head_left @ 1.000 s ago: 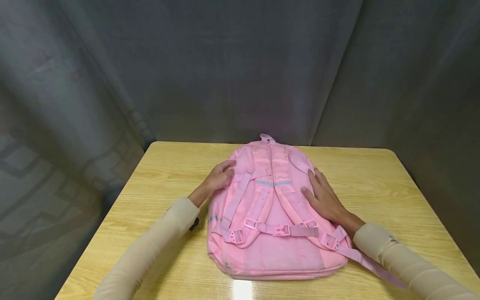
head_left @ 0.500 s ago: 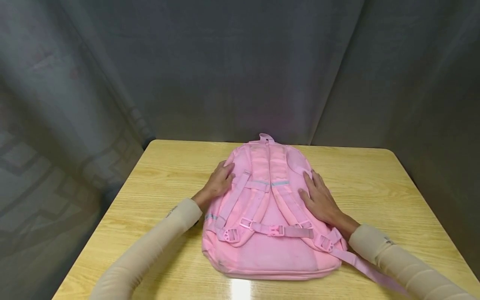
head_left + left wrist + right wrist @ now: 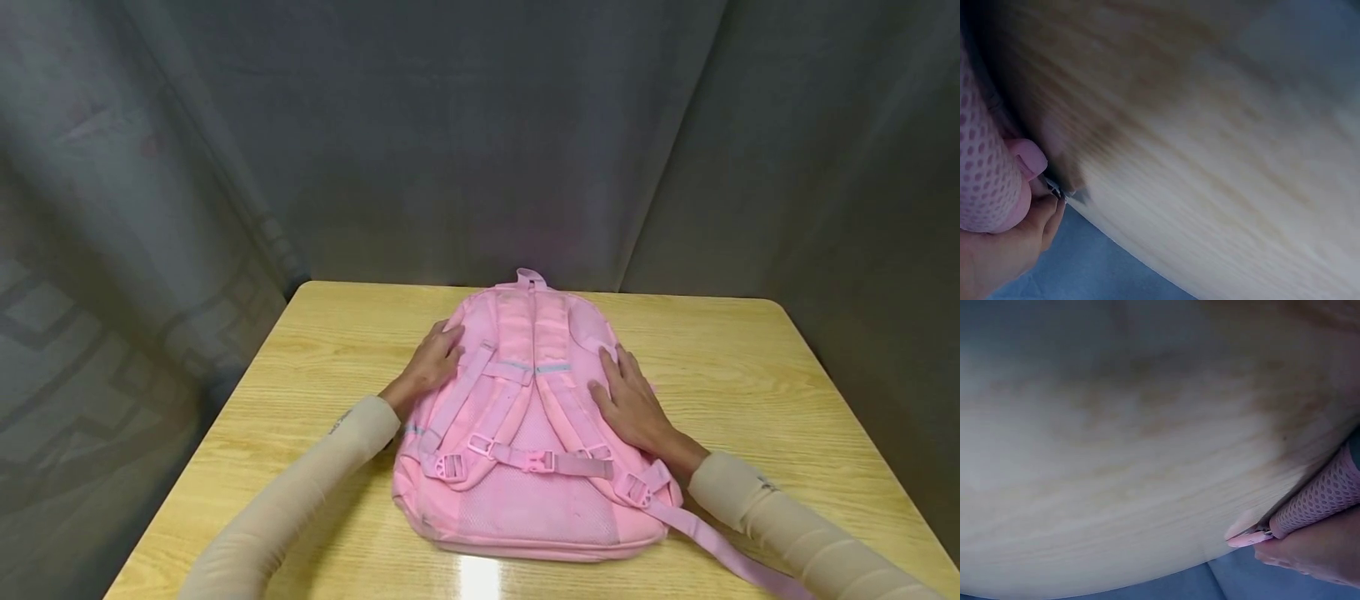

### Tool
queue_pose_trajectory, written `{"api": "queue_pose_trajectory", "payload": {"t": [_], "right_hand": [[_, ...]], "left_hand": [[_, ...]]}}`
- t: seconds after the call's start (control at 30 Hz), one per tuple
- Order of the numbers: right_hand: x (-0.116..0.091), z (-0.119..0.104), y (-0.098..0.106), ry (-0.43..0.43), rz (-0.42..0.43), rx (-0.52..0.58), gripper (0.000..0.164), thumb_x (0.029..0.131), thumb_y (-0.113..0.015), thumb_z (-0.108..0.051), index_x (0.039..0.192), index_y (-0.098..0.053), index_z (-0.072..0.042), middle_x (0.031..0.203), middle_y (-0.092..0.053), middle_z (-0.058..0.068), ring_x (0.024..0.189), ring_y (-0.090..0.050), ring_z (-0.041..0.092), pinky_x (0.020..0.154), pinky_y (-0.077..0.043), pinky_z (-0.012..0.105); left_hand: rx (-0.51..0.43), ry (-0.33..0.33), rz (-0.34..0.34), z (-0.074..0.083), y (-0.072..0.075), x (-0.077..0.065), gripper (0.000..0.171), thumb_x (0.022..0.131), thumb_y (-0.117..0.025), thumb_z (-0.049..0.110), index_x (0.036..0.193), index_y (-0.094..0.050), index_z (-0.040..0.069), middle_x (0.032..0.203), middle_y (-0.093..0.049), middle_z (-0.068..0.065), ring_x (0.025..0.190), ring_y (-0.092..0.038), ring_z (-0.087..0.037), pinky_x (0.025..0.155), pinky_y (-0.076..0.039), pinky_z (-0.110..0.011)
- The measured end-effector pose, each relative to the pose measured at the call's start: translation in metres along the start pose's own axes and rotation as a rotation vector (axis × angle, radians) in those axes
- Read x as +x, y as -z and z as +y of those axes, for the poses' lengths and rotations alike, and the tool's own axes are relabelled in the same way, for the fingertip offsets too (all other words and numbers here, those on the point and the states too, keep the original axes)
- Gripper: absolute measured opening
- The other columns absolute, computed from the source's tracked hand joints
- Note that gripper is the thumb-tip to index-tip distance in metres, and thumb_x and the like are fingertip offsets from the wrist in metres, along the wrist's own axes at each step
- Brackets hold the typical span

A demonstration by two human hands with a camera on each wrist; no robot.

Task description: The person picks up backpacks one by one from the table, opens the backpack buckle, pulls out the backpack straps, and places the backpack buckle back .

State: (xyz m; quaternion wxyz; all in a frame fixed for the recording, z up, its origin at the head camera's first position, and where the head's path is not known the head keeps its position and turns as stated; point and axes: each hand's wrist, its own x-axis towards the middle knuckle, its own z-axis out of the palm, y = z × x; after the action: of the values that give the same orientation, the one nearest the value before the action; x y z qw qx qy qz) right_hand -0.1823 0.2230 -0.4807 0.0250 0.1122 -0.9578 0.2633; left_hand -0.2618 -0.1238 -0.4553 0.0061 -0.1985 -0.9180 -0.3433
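A pink backpack (image 3: 540, 508) lies on the table with its straps and back panel facing up and its top loop toward the back. My left hand (image 3: 431, 362) rests along its upper left edge, the fingers against the bag's side. On the right side, my right hand (image 3: 633, 404) lies on the backpack with fingers extended and thumb apart. The left wrist view has the pink mesh (image 3: 985, 156) and a rounded pink tab (image 3: 1030, 157) beside the fingers. Pink mesh (image 3: 1322, 494) also shows above the hand in the right wrist view.
The wooden table (image 3: 757, 375) spreads on both sides of the bag. Grey curtains (image 3: 450, 150) hang behind and beside it. A loose pink strap (image 3: 720, 550) trails from the bag's lower right toward the front, near the right sleeve.
The backpack has shifted a little to the left and turned slightly. Both hands stay on its sides; the right hand has moved left with it, and the left hand now lies closer along the edge.
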Motion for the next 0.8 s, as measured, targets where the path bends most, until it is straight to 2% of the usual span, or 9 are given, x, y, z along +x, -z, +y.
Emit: {"api": "queue_pose_trajectory", "payload": {"t": [0.17, 0.3, 0.43, 0.53, 0.6, 0.67, 0.73, 0.8], "right_hand": [[-0.001, 0.001, 0.009, -0.016, -0.054, 0.000, 0.070, 0.105, -0.040, -0.041, 0.158, -0.016, -0.001, 0.163, -0.006, 0.030, 0.148, -0.007, 0.052, 0.114, -0.015, 0.075], [-0.001, -0.001, 0.020, -0.012, -0.072, 0.012, 0.069, 0.105, -0.040, -0.042, 0.157, -0.019, 0.000, 0.162, -0.009, 0.030, 0.148, -0.008, 0.052, 0.115, -0.014, 0.073], [-0.003, -0.010, 0.030, 0.030, -0.039, 0.022, 0.068, 0.104, -0.046, -0.038, 0.154, -0.026, 0.002, 0.162, -0.015, 0.029, 0.148, -0.009, 0.051, 0.117, -0.015, 0.069], [-0.009, -0.025, 0.036, 0.138, 0.020, 0.040, 0.060, 0.101, -0.055, -0.030, 0.148, -0.038, 0.003, 0.157, -0.029, 0.026, 0.147, -0.021, 0.046, 0.117, -0.022, 0.067], [-0.016, -0.038, 0.039, 0.238, 0.055, 0.033, 0.050, 0.098, -0.060, -0.024, 0.140, -0.049, 0.002, 0.149, -0.044, 0.021, 0.141, -0.036, 0.041, 0.114, -0.032, 0.062], [-0.025, -0.051, 0.041, 0.349, 0.067, -0.008, 0.038, 0.095, -0.064, -0.019, 0.129, -0.059, -0.001, 0.135, -0.057, 0.015, 0.130, -0.051, 0.034, 0.108, -0.043, 0.055], [-0.035, -0.064, 0.040, 0.448, 0.065, -0.064, 0.028, 0.093, -0.066, -0.017, 0.118, -0.064, -0.006, 0.120, -0.065, 0.007, 0.116, -0.061, 0.024, 0.097, -0.053, 0.046], [-0.043, -0.075, 0.038, 0.531, 0.058, -0.106, 0.019, 0.091, -0.068, -0.018, 0.109, -0.067, -0.010, 0.108, -0.067, 0.000, 0.104, -0.064, 0.016, 0.087, -0.057, 0.038]], "left_hand": [[-0.055, 0.047, -0.022, 0.003, 0.003, -0.001, 0.043, 0.101, -0.052, 0.010, 0.142, -0.049, -0.005, 0.153, -0.034, -0.029, 0.145, -0.031, -0.041, 0.122, -0.025, -0.053], [-0.058, 0.048, 0.019, 0.009, 0.011, -0.001, 0.038, 0.100, -0.054, 0.012, 0.136, -0.056, -0.001, 0.156, -0.031, -0.026, 0.149, -0.024, -0.037, 0.122, -0.023, -0.055], [0.018, -0.054, 0.082, 0.030, 0.020, -0.007, 0.035, 0.098, -0.058, 0.012, 0.131, -0.059, 0.002, 0.157, -0.030, -0.023, 0.150, -0.020, -0.038, 0.122, -0.022, -0.056], [0.078, -0.186, 0.094, 0.055, 0.020, -0.019, 0.033, 0.095, -0.061, 0.010, 0.128, -0.060, 0.004, 0.153, -0.036, -0.021, 0.147, -0.026, -0.038, 0.121, -0.026, -0.054], [0.110, -0.273, 0.057, 0.073, 0.017, -0.030, 0.033, 0.094, -0.063, 0.010, 0.127, -0.061, 0.005, 0.147, -0.043, -0.018, 0.142, -0.035, -0.033, 0.118, -0.033, -0.049], [0.143, -0.336, -0.010, 0.090, 0.011, -0.044, 0.033, 0.094, -0.064, 0.013, 0.126, -0.061, 0.007, 0.139, -0.051, -0.013, 0.133, -0.044, -0.027, 0.112, -0.042, -0.043], [0.176, -0.356, -0.104, 0.105, 0.005, -0.059, 0.034, 0.095, -0.064, 0.018, 0.127, -0.061, 0.010, 0.131, -0.056, -0.007, 0.124, -0.050, -0.021, 0.103, -0.049, -0.038], [0.215, -0.346, -0.201, 0.117, 0.000, -0.074, 0.035, 0.095, -0.065, 0.025, 0.127, -0.062, 0.013, 0.123, -0.059, -0.002, 0.116, -0.053, -0.016, 0.095, -0.053, -0.033]]}}
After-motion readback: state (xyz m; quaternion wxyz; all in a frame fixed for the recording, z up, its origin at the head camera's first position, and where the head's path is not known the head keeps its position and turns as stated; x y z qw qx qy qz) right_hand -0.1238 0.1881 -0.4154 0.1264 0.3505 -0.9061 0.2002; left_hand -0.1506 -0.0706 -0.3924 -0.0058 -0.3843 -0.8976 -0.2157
